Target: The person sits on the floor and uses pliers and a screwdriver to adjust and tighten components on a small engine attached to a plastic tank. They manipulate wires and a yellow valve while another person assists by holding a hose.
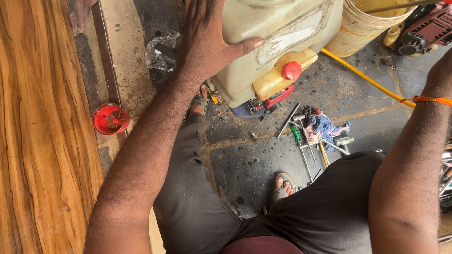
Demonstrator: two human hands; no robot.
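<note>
At the bottom of the frame sit the person's dark-trousered legs, and a sandalled foot (282, 187) rests on the stained concrete floor (245, 164) at lower centre. The other foot shows higher up, just under the tank.

On the left, a forearm runs up from the lower left to the left hand (207, 35) at top centre. This hand lies flat and spread against the side of a cream plastic sprayer tank (278, 28), thumb stretched across its face, pressing rather than gripping. The right forearm rises along the right edge with an orange thread round the wrist (431, 99); the right hand is cut off by the frame, so I cannot tell how it is set.

The tank stands in the upper middle, tilted, with a yellowish fuel tank and red cap (291, 70) low on its front and a small engine (263, 104) beneath.

Right of centre, on the floor, lie loose tools (306, 141) around a blue rag (325, 126). A yellow hose (362, 77) crosses toward the upper right, where a pale bucket (362, 28) stands. A red round cap (110, 118) lies mid-left beside a wooden board (42, 141), and crumpled clear plastic (161, 51) lies in the upper left.
</note>
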